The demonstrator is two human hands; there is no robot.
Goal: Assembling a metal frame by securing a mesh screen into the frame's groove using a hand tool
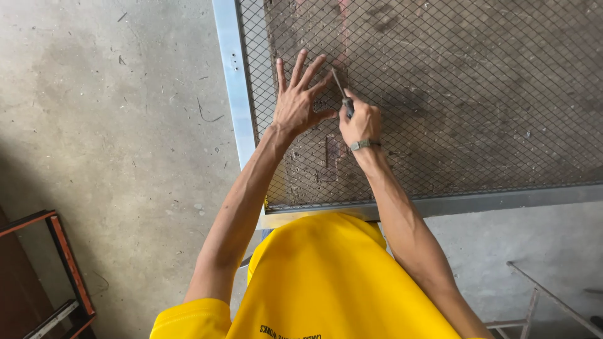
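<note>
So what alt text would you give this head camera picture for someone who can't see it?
Seen from above, a person's left hand presses flat on a wire mesh panel while the right hand holds a thin metal tool against it. The mesh sits in a metal frame over a concrete floor.

A thin grey metal tool [342, 93] with a dark grip stands tilted, its tip touching a dark expanded-metal mesh panel [471, 94]. The panel lies flat in a pale grey metal frame [229, 81], filling the far right of the scene over a concrete floor.
</note>
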